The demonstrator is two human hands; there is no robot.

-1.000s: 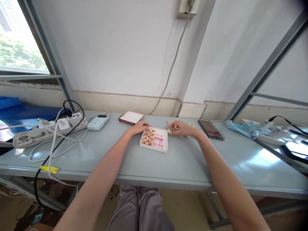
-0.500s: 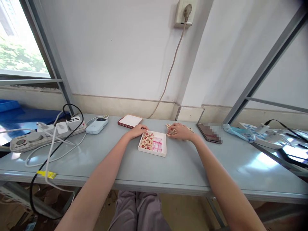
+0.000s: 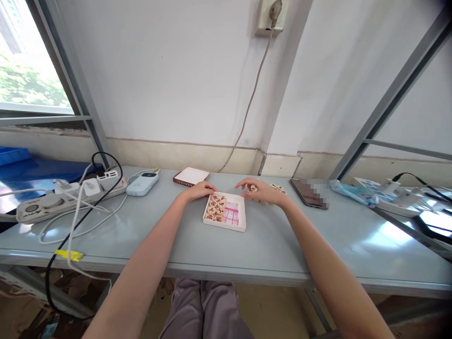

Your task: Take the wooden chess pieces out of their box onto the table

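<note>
Resting on the far left corner of the white box, the left hand lies palm down with its fingers loosely curled, the fingertips touching the box rim at about ten o'clock of the box; it grips nothing that can be seen. The right hand is lifted just past the box's far right corner, at about one o'clock from the box, its fingers spread and half open. A round game piece shows at its fingers, but whether the hand pinches it or merely hovers over it cannot be told at this size.

The box sits on the grey table between the two hands, straight ahead of the person at twelve o'clock. Its left half holds round wooden pieces with red marks, packed in rows and touching one another; its right half shows a bare floor with a red grid. A small heap of loose pieces lies on the table at three o'clock of the right hand, just beside it.

At eleven o'clock from the box lies a red-edged lid, near the left hand. A dark phone lies at two o'clock beyond the loose pieces, and a power strip with cables sits far off at nine o'clock.
</note>
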